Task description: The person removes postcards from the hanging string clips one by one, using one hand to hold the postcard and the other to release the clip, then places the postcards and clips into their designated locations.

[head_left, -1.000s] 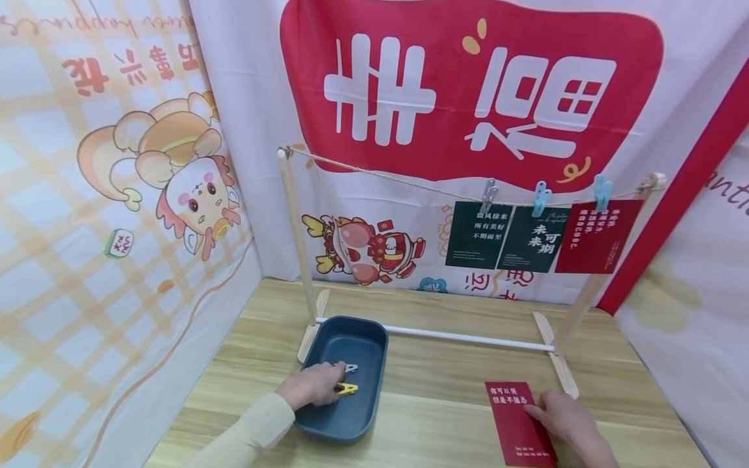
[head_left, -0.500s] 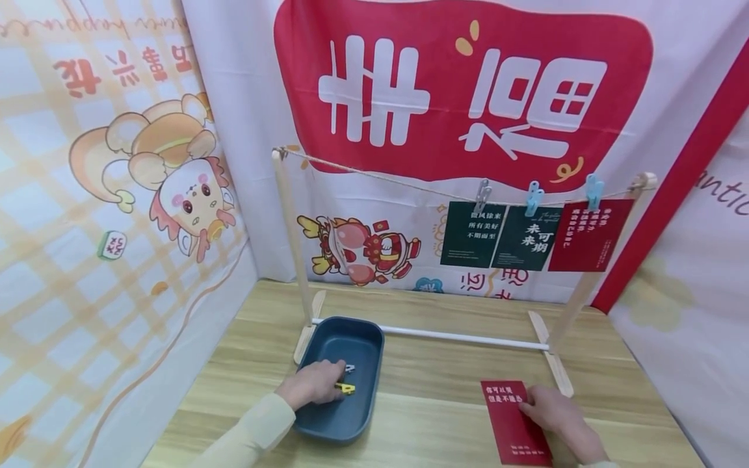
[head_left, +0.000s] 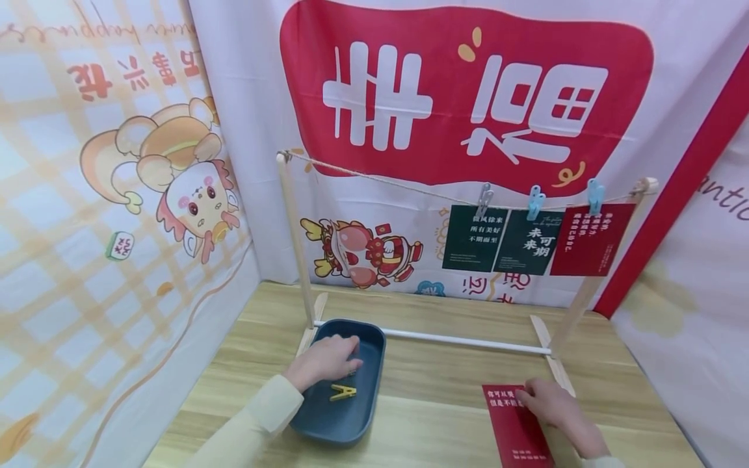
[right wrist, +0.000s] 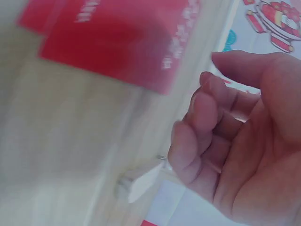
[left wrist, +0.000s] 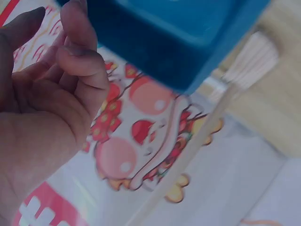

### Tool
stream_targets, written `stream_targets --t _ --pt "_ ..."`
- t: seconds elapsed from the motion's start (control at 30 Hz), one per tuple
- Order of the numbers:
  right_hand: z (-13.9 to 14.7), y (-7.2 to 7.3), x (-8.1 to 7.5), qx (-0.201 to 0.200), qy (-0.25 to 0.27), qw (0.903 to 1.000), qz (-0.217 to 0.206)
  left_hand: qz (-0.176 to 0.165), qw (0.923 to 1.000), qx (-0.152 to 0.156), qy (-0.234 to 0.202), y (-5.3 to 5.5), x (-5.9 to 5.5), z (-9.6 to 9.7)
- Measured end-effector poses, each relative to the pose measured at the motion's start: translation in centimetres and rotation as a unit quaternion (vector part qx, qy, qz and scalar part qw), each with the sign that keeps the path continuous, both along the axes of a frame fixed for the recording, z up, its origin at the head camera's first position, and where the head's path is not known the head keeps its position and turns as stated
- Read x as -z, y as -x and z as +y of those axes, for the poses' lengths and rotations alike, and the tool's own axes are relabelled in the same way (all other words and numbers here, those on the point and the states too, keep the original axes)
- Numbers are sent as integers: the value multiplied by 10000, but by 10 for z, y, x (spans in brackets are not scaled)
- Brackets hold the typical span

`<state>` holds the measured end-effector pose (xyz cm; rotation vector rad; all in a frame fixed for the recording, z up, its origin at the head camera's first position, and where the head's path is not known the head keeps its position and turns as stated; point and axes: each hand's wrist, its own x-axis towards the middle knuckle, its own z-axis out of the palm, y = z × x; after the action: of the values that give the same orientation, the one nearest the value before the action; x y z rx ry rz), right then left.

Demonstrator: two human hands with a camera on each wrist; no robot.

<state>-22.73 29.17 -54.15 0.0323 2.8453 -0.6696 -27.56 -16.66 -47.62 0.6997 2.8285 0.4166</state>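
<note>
My left hand (head_left: 329, 359) is over the dark blue tray (head_left: 333, 421), thumb and fingers apart. In the left wrist view its fingers (left wrist: 84, 61) bend loosely with nothing between them. A yellow clothespin (head_left: 342, 392) lies in the tray, just in front of the hand. Another small clip is mostly hidden beneath the thumb. My right hand (head_left: 552, 408) is at the upper right edge of a red card (head_left: 516, 432) with white writing, fingertips overlapping its corner. In the right wrist view its fingers (right wrist: 193, 136) curl loosely, apart from the card (right wrist: 117, 52), and hold nothing.
A wooden stand (head_left: 300, 260) carries a string (head_left: 398, 187). Clothespins (head_left: 535, 203) on it hold two green cards (head_left: 468, 252) and a red hanging card (head_left: 585, 253) at the right. A white rod (head_left: 462, 338) joins the stand's feet behind the tray. Printed cloth walls surround the table (head_left: 433, 422).
My left hand has lifted off the clips and moved toward the tray's far end, baring the yellow clothespin. My right hand has shifted slightly up over the card's corner.
</note>
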Motion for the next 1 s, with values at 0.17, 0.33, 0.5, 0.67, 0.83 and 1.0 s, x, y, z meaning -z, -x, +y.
stream_targets --t 0.17,0.33,0.5,0.67,0.83,1.0 --pt "-6 9 -24 -71 243 9948 988 404 9984 165 -361 7 -30 12" --pt "-16 16 -58 72 1003 9799 1724 841 9924 524 -734 12 -61 24" --pt "-22 21 -88 115 1497 9617 2293 1630 9764 944 -1059 18 -91 36" --pt "-26 27 -118 130 1900 9355 2975 2282 9590 1142 -1233 21 -131 50" --pt "-31 32 -141 -42 2151 9179 3334 2287 9551 1139 -1502 23 -160 63" --pt "-39 37 -157 -87 2039 9164 3444 2186 9561 1240 -1506 25 -176 74"
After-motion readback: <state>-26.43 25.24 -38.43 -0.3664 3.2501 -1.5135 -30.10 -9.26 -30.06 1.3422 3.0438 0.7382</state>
